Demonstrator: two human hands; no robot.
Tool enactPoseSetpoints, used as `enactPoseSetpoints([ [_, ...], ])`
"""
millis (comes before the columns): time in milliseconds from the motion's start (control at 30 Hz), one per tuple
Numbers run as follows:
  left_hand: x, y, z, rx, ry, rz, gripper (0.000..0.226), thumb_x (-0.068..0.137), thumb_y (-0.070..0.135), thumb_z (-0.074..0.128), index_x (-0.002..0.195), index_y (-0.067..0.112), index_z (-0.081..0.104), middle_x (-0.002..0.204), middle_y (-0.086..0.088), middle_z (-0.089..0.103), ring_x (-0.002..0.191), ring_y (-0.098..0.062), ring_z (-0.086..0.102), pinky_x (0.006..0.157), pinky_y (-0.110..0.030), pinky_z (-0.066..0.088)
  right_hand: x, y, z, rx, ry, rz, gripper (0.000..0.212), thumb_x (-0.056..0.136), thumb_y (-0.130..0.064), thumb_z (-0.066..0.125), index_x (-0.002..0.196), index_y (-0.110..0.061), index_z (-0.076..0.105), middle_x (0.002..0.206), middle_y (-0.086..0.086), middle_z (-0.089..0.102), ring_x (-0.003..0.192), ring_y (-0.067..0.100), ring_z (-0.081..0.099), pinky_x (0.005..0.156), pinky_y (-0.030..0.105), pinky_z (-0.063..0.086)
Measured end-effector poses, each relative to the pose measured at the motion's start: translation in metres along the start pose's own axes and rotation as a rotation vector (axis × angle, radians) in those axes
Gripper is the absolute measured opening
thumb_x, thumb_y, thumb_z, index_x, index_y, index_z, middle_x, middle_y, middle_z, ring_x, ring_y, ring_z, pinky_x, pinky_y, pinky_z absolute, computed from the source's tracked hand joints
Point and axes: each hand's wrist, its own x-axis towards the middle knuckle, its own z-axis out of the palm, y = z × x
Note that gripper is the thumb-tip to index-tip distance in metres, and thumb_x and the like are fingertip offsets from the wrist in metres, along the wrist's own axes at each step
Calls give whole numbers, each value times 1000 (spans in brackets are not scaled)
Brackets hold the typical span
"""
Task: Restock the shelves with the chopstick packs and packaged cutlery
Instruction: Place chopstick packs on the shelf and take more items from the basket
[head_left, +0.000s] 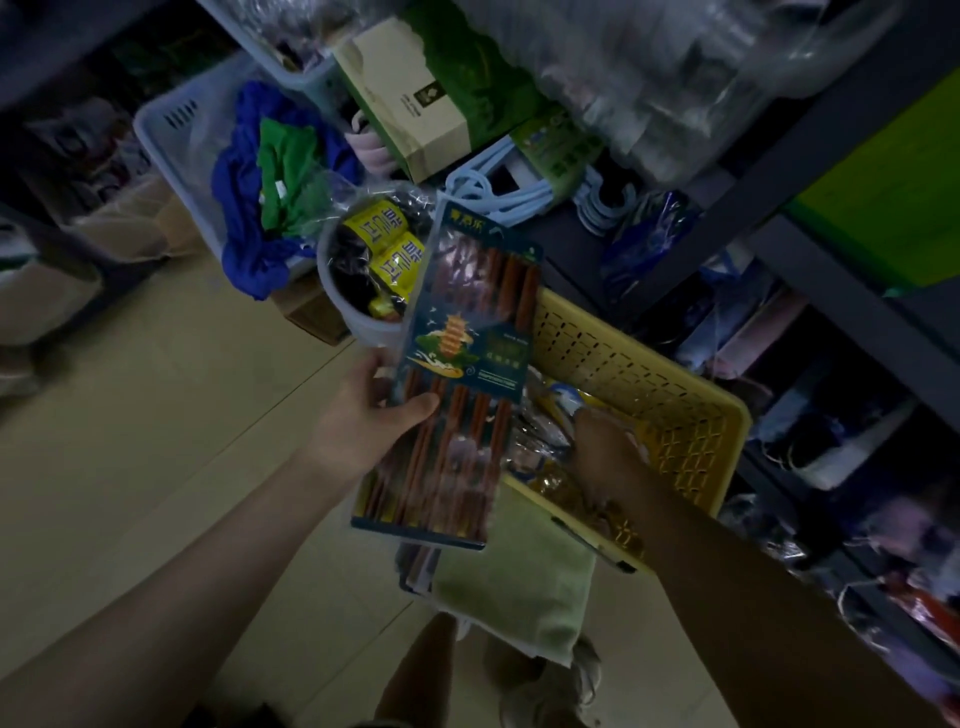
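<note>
**One chopstick pack in hand, the other hand down in the yellow basket**

One chopstick pack (457, 374) is held up by the left hand (363, 415), thumb across the front near the lower half and fingers clamped behind the pack's left edge. The pack is a long, flat dark-blue card with a clear window showing several reddish-brown chopsticks lying side by side. Its long axis runs from lower left to upper right, the top end pointing toward the shelving (831, 249). A printed band across the middle shows a pagoda over waves and a small panel of Chinese text, too blurred to read; a short line of characters at the top edge is also unreadable.

The pack hangs above the left rim of a yellow basket (649, 364) that stands on the floor beside the shelving. The right hand (602, 447) reaches into this basket among shiny packaged goods (545, 457); its fingers are buried in the wrappers, so I cannot tell whether they grip anything.

Behind the pack sits a pale bucket (353, 317) holding yellow packets (395, 249) with bold blue Chinese characters. A beige and green box (410, 98) on the shelf above carries a small dark logo.
</note>
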Motion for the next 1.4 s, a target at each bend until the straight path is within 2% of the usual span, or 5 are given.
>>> enactPoseSetpoints([
  [300,-29,20,-6,112,-25,259,36,78,5,68,104,22,49,80,13,61,57,12,56,52,-4,41,-46,8,-53,485,-47,-21,30,93,-21,52,118,-4,55,112,18,63,93,28,60,78,31,47],
  [667,-91,83,7,-92,-187,408,23,81,-1,60,96,16,53,64,17,69,58,-1,63,50,-12,50,-239,80,-148,1294,368,45,11,85,-7,62,95,-11,66,88,6,70,83,21,64,83,35,50],
  [900,-133,89,34,-118,-202,367,20,82,12,64,95,22,52,97,-5,61,88,-24,60,80,-38,53,-330,118,-182,1340,698,30,19,82,0,60,88,-18,63,85,2,65,74,12,62,77,33,49],
  [1167,-185,106,73,-292,-197,337,17,82,13,63,91,23,52,86,0,64,76,-16,63,66,-31,49,-362,132,-197,1530,823,-138,26,87,8,51,93,-16,59,65,-10,72,59,1,68,58,16,55],
  [1400,-266,118,124,-440,-166,422,21,83,11,60,87,29,51,87,-2,66,71,-16,66,58,-32,49,-418,182,-229,1486,1024,-238,26,87,4,51,88,-20,61,80,-2,71,78,19,67,75,38,56],
])
